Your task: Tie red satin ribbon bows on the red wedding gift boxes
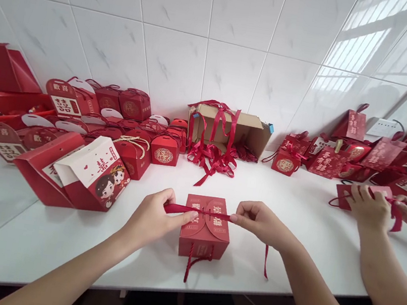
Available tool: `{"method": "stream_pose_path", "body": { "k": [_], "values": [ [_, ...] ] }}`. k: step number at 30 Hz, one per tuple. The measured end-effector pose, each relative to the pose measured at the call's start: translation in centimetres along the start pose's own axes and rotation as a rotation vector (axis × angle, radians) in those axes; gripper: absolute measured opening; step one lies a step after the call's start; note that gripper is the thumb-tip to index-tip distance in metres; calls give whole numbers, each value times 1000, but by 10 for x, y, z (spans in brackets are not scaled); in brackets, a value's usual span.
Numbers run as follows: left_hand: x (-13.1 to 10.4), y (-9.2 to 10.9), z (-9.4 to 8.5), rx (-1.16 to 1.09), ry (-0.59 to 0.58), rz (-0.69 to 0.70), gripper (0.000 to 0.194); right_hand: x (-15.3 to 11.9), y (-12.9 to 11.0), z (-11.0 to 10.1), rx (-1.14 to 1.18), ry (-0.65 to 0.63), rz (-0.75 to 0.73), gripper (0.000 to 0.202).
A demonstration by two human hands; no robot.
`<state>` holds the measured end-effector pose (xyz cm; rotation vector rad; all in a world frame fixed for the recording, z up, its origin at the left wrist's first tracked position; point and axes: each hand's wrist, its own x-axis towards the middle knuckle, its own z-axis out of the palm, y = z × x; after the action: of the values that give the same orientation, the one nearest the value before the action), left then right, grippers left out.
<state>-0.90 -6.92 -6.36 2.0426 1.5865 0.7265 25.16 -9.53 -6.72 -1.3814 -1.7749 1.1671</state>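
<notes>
Both sides of ribbon (220, 216) finger-pinched by left hand (159, 213) and right hand (260, 222), stretched across box (205, 239), lower centre of frame. Tension best applied evenly, low and level, so flaps (213, 230) are not creased.

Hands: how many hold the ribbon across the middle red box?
2: the left hand grips the ribbon at left, the right hand at right, over the red box.

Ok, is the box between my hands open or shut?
Shut. The flaps meet atop the red box, with ribbon stretched across them between your left hand and right hand.
</notes>
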Motion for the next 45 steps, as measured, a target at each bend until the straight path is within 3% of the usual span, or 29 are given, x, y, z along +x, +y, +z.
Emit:
{"method": "stream_pose_path", "body": {
  "k": [4,6,8,11,13,15,17,20,26,30,32,33,37,38,41,45],
  "values": [
    [4,-3,-3,-116,-187,-31,50,-9,-3,-8,18,-114,23,44],
    [5,-3,-4,-151,-204,-16,44,-16,-3,-14,71,-172,21,42],
    [5,0,-5,-141,-66,60,38,-22,-2,-18,169,-171,-9,35],
    [1,14,-4,-119,227,344,26,-27,-4,-19,344,-79,-88,22],
    [-3,29,0,-105,223,538,22,-26,-10,-16,438,-32,-121,16],
    [-4,44,7,-58,121,634,26,-24,-17,-12,480,-13,-143,16],
    [0,54,14,0,124,633,27,-23,-25,-8,474,-8,-166,19],
    [13,57,20,6,266,613,25,-25,-34,-7,416,44,-158,23],
    [23,51,17,-61,370,674,27,-20,-37,4,6,220,-97,30],
    [18,54,15,-54,407,631,28,-4,-36,24,3,137,-214,22],
    [15,54,8,-43,350,633,26,1,-36,34,48,130,-252,17],
    [14,54,1,-25,266,658,25,2,-36,38,59,151,-258,15],
    [9,45,-26,57,-192,720,34,1,-36,49,32,260,-270,13],
    [9,41,-29,49,-227,676,34,0,-35,50,21,283,-283,13],
    [12,24,-24,-48,-171,452,24,2,-32,50,25,320,-305,13],
    [19,1,0,-240,-218,216,30,6,-25,50,234,159,-283,20]
  ]
}}
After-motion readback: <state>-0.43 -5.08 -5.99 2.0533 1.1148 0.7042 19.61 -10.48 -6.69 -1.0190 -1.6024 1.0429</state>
